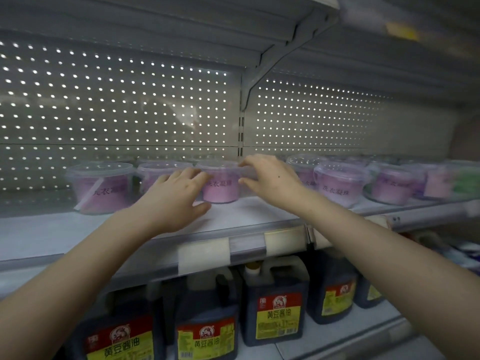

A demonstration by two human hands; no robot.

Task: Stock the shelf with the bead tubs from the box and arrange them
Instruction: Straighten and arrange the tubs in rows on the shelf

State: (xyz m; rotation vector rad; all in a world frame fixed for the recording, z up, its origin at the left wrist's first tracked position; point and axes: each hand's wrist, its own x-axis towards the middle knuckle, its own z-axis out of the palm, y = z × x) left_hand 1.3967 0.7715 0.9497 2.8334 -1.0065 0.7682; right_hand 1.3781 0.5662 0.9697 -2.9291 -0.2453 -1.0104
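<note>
Right now the left hand lies with nearly straight fingers against the left side of a purple bead tub, thumb splayed low. The right hand grips the same tub, fingers curled over its lid rim and thumb on its wall. The tub stands on the shelf. At 9 o'clock the left tubs crowd close, and at 3 o'clock the right tubs stand in a blurred row. The perforated back panel rises at 12 o'clock. Soy sauce jugs sit below at 6 o'clock.

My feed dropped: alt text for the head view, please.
Two bare hands meet on a clear lidded bead tub: the left hand lies flat against its side, the right hand pinches its rim. More tubs line the shelf; soy sauce jugs stand below.
</note>
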